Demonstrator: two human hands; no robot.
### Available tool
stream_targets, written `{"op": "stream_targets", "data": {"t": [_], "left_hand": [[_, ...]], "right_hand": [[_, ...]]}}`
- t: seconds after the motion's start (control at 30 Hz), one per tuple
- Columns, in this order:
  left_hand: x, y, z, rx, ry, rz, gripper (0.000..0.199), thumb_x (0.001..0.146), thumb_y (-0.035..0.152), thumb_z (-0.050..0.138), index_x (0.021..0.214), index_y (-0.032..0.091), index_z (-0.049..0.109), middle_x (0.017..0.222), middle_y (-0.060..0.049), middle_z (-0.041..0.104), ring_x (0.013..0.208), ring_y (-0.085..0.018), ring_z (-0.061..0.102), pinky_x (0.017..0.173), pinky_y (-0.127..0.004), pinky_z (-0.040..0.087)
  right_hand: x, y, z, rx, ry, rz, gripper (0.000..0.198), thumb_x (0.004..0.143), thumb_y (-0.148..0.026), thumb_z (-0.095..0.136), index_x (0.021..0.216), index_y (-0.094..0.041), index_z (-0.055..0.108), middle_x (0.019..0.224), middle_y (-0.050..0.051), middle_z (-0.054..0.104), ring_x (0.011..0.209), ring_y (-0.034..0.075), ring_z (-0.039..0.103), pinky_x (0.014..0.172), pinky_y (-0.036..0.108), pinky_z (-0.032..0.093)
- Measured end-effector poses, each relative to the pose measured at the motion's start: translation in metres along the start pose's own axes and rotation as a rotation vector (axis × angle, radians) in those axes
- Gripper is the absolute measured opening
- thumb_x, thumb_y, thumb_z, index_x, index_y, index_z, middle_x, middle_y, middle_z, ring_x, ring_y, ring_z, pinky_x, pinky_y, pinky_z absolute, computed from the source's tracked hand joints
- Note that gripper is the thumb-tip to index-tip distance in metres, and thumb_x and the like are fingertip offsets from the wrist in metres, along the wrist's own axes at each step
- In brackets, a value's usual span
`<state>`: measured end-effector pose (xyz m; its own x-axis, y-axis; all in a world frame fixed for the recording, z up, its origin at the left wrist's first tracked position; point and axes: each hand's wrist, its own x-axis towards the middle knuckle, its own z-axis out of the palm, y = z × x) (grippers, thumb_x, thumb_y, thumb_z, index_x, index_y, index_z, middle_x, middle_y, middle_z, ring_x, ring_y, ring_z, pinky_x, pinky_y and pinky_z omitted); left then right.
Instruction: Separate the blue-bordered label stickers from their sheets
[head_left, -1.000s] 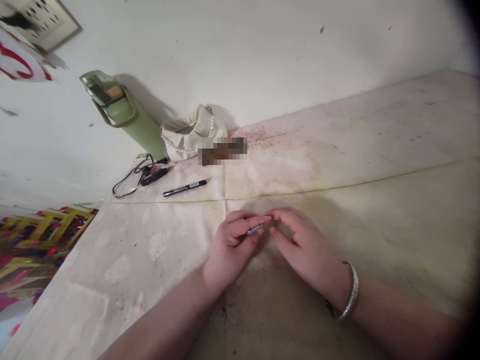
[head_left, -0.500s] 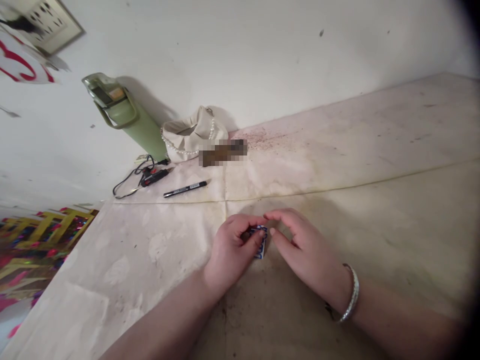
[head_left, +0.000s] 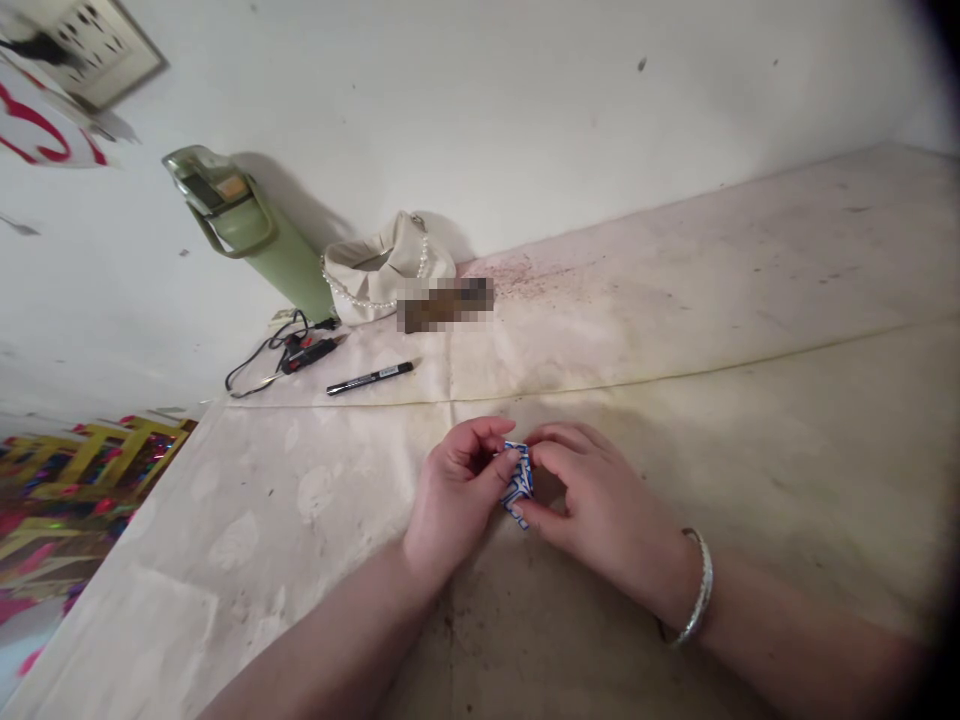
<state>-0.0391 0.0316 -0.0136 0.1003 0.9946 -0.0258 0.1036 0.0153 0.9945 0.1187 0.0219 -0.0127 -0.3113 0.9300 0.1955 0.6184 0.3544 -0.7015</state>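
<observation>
A small flat piece with a blue-and-white line pattern (head_left: 516,490), like a little card or packet, is between my hands above the table. My left hand (head_left: 463,490) is closed on its left side, the thumb pressed across its upper part. My right hand (head_left: 592,500) curves around the right side, with thumb at the lower edge and index finger at the upper edge, closed on it too. A silver bangle (head_left: 701,590) circles my right wrist. My fingers cover part of the piece, and its back is hidden.
On the cloth-covered table (head_left: 300,590) lie a black pen (head_left: 370,379) and a black corded tool (head_left: 307,355). A green bottle (head_left: 277,245), a cream bag with a pearl strap (head_left: 375,270) and a blurred-out object (head_left: 445,305) stand near the wall.
The patterned piece has turned and shows more of its face. My right hand has moved from apart to touching its right side, and its thumb has come down to the lower edge.
</observation>
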Motion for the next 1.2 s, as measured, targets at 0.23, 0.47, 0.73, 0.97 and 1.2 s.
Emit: {"op": "stream_targets", "data": {"t": [0.23,0.47,0.73,0.97,1.2], "left_hand": [[-0.001,0.004,0.001,0.114,-0.046,0.017,0.019,0.082,0.022,0.062,0.1,0.018,0.063,0.082,-0.001,0.065,0.073,-0.012,0.059,0.068,-0.023,0.048],[-0.001,0.014,0.002,0.228,-0.061,0.08,0.014,0.086,0.018,0.053,0.093,0.017,0.065,0.083,-0.002,0.067,0.075,-0.012,0.061,0.071,-0.024,0.05],[-0.003,0.007,0.002,0.267,-0.143,0.095,0.022,0.082,0.019,0.06,0.105,0.02,0.061,0.092,-0.003,0.067,0.083,-0.015,0.062,0.074,-0.025,0.049],[0.0,0.005,0.001,0.083,-0.062,0.032,0.005,0.084,0.019,0.059,0.089,0.018,0.058,0.078,0.001,0.062,0.072,-0.01,0.057,0.068,-0.021,0.045],[0.0,0.004,0.002,-0.099,-0.001,0.007,0.007,0.085,0.02,0.057,0.087,0.019,0.051,0.074,0.004,0.06,0.068,-0.008,0.056,0.065,-0.018,0.044]], "right_hand": [[0.001,0.001,0.0,0.013,-0.005,-0.028,0.005,0.08,-0.017,0.059,0.075,-0.019,0.062,0.085,0.005,0.063,0.098,0.023,0.052,0.088,0.039,0.043],[0.001,0.001,0.001,0.099,0.061,0.055,0.014,0.083,-0.018,0.053,0.069,-0.02,0.055,0.078,0.004,0.06,0.081,0.02,0.053,0.074,0.036,0.044],[0.001,0.004,0.002,0.132,0.092,0.102,0.007,0.078,-0.015,0.054,0.073,-0.019,0.056,0.079,0.004,0.06,0.079,0.021,0.053,0.072,0.036,0.043],[0.001,0.001,0.0,0.19,0.146,0.162,0.01,0.084,-0.026,0.052,0.084,-0.019,0.06,0.084,0.004,0.064,0.081,0.021,0.058,0.072,0.036,0.046],[0.0,0.002,0.002,0.19,0.145,0.183,0.03,0.086,-0.032,0.048,0.11,-0.016,0.057,0.104,0.01,0.065,0.098,0.025,0.058,0.084,0.041,0.046]]}}
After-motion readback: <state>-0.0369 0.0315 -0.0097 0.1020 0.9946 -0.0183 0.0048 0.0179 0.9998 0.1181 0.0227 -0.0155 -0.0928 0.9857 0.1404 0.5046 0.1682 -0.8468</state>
